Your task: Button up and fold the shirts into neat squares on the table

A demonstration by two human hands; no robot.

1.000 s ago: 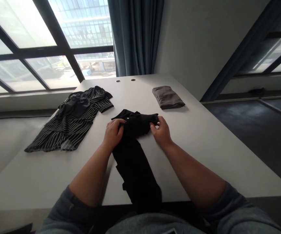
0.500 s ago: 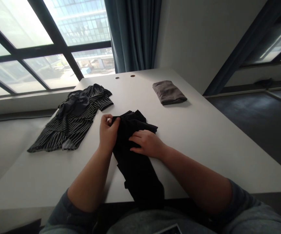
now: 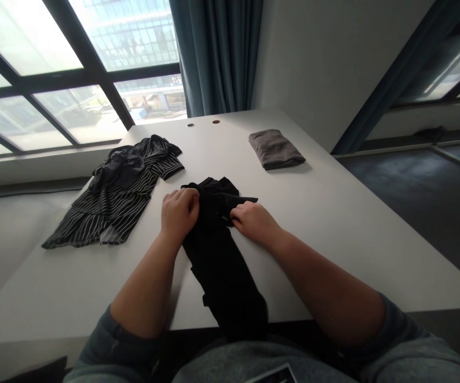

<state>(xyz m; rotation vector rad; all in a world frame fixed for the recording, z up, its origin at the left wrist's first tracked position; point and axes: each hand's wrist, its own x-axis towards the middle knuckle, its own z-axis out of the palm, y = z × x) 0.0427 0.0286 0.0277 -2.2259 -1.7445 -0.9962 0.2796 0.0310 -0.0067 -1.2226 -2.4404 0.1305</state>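
Observation:
A pair of black trousers (image 3: 230, 276), laid in a long narrow strip, runs from the table's near edge away from me. The far end is bunched up, and the near end hangs over the edge. My left hand (image 3: 180, 213) is closed on the left side of the bunched part, its fingers curled into the cloth. My right hand (image 3: 253, 221) pinches the right side of the same part, below a flap of cloth that sticks out to the right. A small pale mark shows on the fabric between the hands.
On the white table (image 3: 333, 255), a black-and-white striped garment (image 3: 114, 197) lies loosely spread at the left. A folded grey-brown cloth (image 3: 276, 149) rests at the far right. Beyond the table are a window and a blue curtain (image 3: 219, 58).
My right hand has shifted right, from the top of the trousers to their right edge, and its fingers have closed. My left hand has turned over, curling further around the cloth.

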